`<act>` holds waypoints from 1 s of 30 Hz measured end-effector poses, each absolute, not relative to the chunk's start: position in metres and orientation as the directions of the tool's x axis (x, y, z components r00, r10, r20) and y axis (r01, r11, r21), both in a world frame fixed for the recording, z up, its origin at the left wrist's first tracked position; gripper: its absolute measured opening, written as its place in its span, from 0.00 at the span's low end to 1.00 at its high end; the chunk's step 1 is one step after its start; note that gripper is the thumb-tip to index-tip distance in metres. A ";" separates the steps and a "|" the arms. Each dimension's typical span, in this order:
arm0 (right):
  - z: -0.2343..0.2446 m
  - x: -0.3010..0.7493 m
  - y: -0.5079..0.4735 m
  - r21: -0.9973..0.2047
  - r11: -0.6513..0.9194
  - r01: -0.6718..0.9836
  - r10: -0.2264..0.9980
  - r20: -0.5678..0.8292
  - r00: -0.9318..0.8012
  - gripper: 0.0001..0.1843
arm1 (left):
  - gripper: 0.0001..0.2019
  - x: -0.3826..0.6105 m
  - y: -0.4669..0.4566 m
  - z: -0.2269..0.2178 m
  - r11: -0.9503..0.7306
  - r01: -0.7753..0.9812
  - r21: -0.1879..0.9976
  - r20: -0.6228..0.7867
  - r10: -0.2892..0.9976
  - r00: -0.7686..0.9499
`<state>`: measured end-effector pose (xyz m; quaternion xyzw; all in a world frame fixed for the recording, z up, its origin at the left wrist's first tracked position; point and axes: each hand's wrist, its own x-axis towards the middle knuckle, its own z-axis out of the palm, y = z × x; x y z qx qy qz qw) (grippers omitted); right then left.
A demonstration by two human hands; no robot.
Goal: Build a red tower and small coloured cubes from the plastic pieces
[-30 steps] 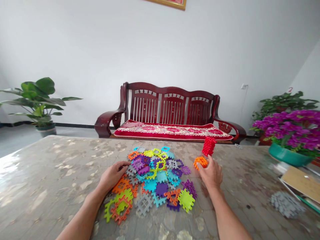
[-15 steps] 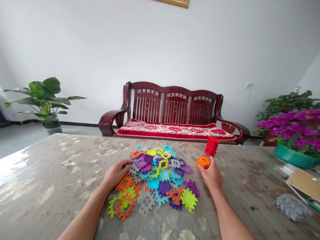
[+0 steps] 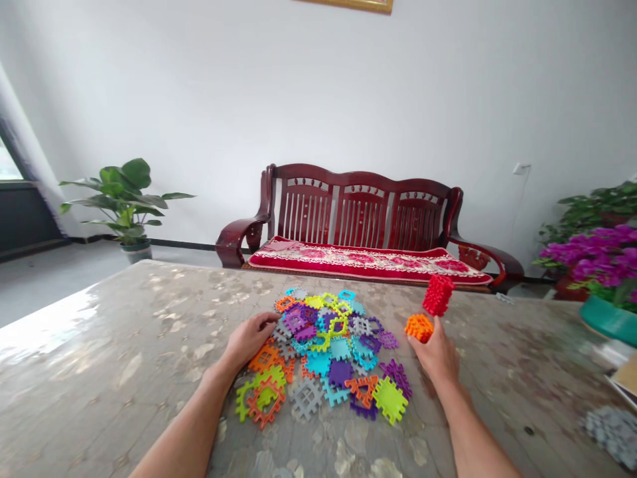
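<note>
Table (image 3: 124, 345): broad top, mottled grey-brown stone pattern, glossy, glare on the left side. Near the middle, a loose pile of flat toothed plastic tiles (image 3: 326, 352) in orange, purple, teal, lime and grey, many overlapping. Right of the pile, an orange cube (image 3: 419, 327); just beyond it a red block (image 3: 438, 295), standing tilted. Far right: a teal pot (image 3: 610, 322). Right near corner: a heap of grey tiles (image 3: 614, 431), blurred.
</note>
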<state>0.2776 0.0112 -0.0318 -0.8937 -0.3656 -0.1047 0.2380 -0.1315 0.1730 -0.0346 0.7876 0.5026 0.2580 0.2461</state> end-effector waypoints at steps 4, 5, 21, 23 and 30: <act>-0.029 0.278 0.009 -0.350 -0.577 0.738 0.546 0.507 0.667 0.43 | 0.18 -0.131 0.173 -0.034 -0.387 0.660 0.644 0.182 0.915 0.359; -0.028 0.278 0.008 -0.357 -0.548 0.756 0.505 0.580 0.640 0.41 | 0.17 -0.131 0.173 -0.035 -0.388 0.659 0.644 0.185 0.915 0.358; -0.048 0.229 0.036 -0.483 0.162 0.860 0.827 0.542 0.149 0.15 | 0.19 -0.130 0.169 -0.036 -0.351 0.692 0.631 0.172 0.933 0.317; -0.048 0.230 0.037 -0.493 0.159 0.855 0.839 0.525 0.146 0.15 | 0.20 -0.129 0.170 -0.034 -0.343 0.701 0.625 0.155 0.935 0.319; -0.047 0.226 0.038 -0.496 0.134 0.858 0.860 0.488 0.148 0.13 | 0.24 -0.119 0.185 -0.021 -0.356 0.822 0.445 0.093 0.931 0.353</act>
